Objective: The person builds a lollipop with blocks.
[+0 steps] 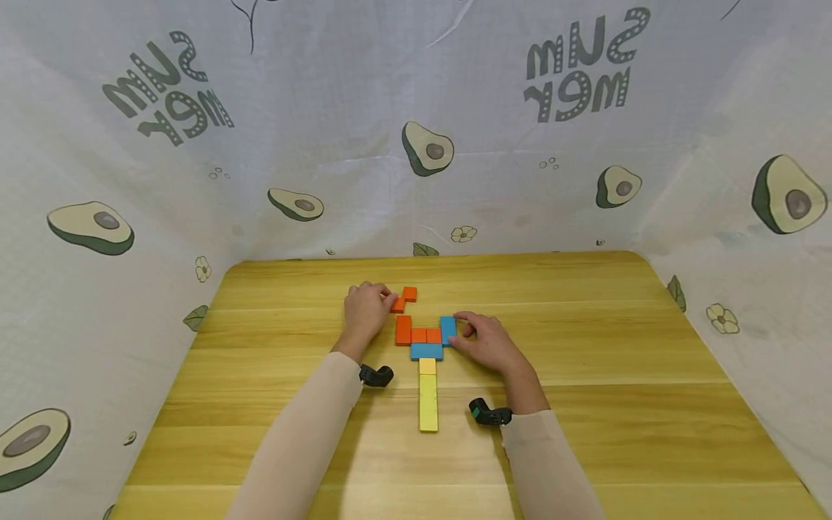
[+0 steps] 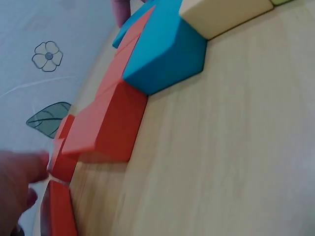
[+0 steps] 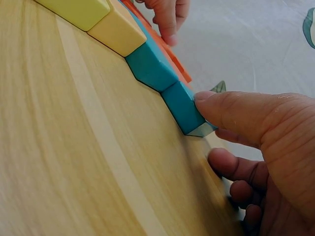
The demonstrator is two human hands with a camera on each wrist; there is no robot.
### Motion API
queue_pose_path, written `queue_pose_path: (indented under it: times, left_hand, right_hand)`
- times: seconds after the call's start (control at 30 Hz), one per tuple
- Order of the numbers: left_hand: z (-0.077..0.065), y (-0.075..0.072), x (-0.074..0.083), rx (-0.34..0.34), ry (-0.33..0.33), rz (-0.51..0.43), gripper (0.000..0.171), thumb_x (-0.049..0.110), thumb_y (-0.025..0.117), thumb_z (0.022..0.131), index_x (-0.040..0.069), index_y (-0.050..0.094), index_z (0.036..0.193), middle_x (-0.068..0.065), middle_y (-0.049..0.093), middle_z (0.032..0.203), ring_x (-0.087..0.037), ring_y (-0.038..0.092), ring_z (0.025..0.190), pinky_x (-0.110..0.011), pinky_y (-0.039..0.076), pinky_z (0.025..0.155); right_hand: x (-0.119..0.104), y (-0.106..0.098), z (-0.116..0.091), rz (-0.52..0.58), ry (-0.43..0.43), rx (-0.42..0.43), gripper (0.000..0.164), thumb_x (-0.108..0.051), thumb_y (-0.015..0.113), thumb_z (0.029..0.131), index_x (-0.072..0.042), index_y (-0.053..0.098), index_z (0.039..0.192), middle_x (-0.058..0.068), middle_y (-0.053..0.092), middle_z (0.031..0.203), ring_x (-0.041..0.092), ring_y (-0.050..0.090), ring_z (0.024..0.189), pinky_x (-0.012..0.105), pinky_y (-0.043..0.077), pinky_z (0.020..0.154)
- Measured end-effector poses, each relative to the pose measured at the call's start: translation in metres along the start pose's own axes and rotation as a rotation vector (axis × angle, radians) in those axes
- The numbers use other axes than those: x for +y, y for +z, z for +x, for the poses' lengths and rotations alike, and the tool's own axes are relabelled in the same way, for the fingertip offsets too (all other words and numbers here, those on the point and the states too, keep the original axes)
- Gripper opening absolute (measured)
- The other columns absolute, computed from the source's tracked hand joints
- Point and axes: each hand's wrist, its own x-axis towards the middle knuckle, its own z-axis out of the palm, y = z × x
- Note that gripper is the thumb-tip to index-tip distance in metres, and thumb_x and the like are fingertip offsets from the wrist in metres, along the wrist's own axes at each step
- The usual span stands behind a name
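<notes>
My right hand (image 1: 486, 343) pinches a blue block (image 1: 448, 330) by its ends, thumb at the near end and forefinger at the far end. In the right wrist view the thumb (image 3: 231, 108) lies against that block's corner and the other fingers curl below. My left hand (image 1: 367, 312) is at the far-left red blocks, fingertips right at one red block (image 1: 397, 306); the fingers are blurred in the left wrist view. Another red block (image 1: 410, 294) lies diagonally behind it. A further red block (image 2: 59, 211) shows in the left wrist view, covered by the hand from above.
Between the hands, an upright red block (image 1: 404, 331), two small red blocks (image 1: 426, 335) and a flat blue block (image 1: 426, 352) join. A light orange block (image 1: 427, 366) and long yellow block (image 1: 428, 403) run towards me. A printed cloth (image 1: 364, 166) hangs behind the wooden table (image 1: 260, 404).
</notes>
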Motion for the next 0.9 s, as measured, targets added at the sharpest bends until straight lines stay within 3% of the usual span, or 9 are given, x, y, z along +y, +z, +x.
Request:
queue_pose_path:
  times: [0.17, 0.23, 0.33, 0.7, 0.9]
  left_hand:
    - [-0.002, -0.004, -0.012, -0.095, 0.111, -0.094, 0.036, 0.044, 0.068, 0.097, 0.019, 0.075, 0.122, -0.008, 0.065, 0.102, -0.028, 0.051, 0.096, -0.039, 0.040, 0.086]
    - [-0.003, -0.006, -0.017, -0.132, 0.125, -0.120, 0.039, 0.045, 0.069, 0.096, 0.020, 0.074, 0.126, -0.007, 0.061, 0.100, -0.026, 0.046, 0.093, -0.036, 0.035, 0.079]
    - [-0.004, -0.008, -0.023, -0.157, 0.125, -0.128, 0.041, 0.045, 0.069, 0.096, 0.021, 0.072, 0.130, -0.006, 0.059, 0.100, -0.024, 0.043, 0.093, -0.033, 0.033, 0.077]
    - [-0.005, -0.015, -0.021, -0.132, 0.112, -0.046, 0.041, 0.039, 0.070, 0.097, 0.013, 0.072, 0.128, -0.011, 0.068, 0.116, -0.029, 0.049, 0.101, -0.040, 0.038, 0.087]
    - [-0.006, -0.016, -0.005, -0.076, 0.133, -0.062, 0.039, 0.041, 0.072, 0.094, 0.013, 0.074, 0.122, -0.007, 0.068, 0.105, -0.026, 0.051, 0.098, -0.039, 0.038, 0.089]
  right_hand:
    - [0.000, 0.000, 0.001, 0.006, 0.005, 0.002, 0.054, -0.033, 0.072, 0.095, -0.014, 0.058, 0.143, 0.006, 0.063, 0.106, 0.028, 0.051, 0.104, 0.046, 0.045, 0.092]
    - [0.000, 0.001, 0.001, 0.005, 0.004, 0.003, 0.054, -0.034, 0.072, 0.095, -0.014, 0.058, 0.143, 0.006, 0.063, 0.106, 0.027, 0.051, 0.103, 0.046, 0.045, 0.091]
    - [0.000, 0.001, 0.001, 0.007, 0.006, 0.004, 0.054, -0.034, 0.072, 0.095, -0.014, 0.058, 0.143, 0.006, 0.063, 0.105, 0.027, 0.051, 0.102, 0.045, 0.045, 0.090]
    - [0.000, -0.001, 0.000, 0.008, -0.002, 0.007, 0.053, -0.033, 0.072, 0.095, -0.013, 0.058, 0.142, 0.006, 0.062, 0.105, 0.027, 0.051, 0.101, 0.043, 0.044, 0.088]
    - [-0.001, -0.001, 0.000, 0.013, -0.005, 0.001, 0.054, -0.033, 0.073, 0.095, -0.013, 0.058, 0.142, 0.006, 0.062, 0.104, 0.027, 0.050, 0.100, 0.042, 0.044, 0.087]
